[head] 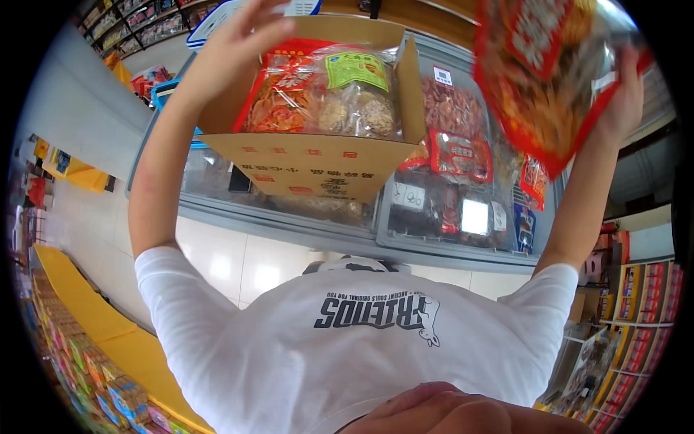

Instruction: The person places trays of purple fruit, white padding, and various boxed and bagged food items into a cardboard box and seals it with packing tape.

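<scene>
An open cardboard box (303, 163) printed with writing rests on the glass top of a display freezer in front of me. Inside it lie a red-edged clear snack bag (282, 97) and a clear bag of round seeded cakes (360, 103) with a green label. My left hand (257, 27) is raised by the box's far left corner, fingers apart and holding nothing; the frame's top cuts it off. At the upper right, my right hand (623, 100) grips a large red-edged snack bag (547, 92) by its side. That bag hangs in the air, slightly blurred.
Under the sliding glass of the display freezer (325, 230) lie packaged goods, among them a red packet (461, 155). A blue-rimmed basket (165, 92) stands left of the box. Stocked shelves (645, 320) line the right, and a yellow-edged display (92, 304) the left.
</scene>
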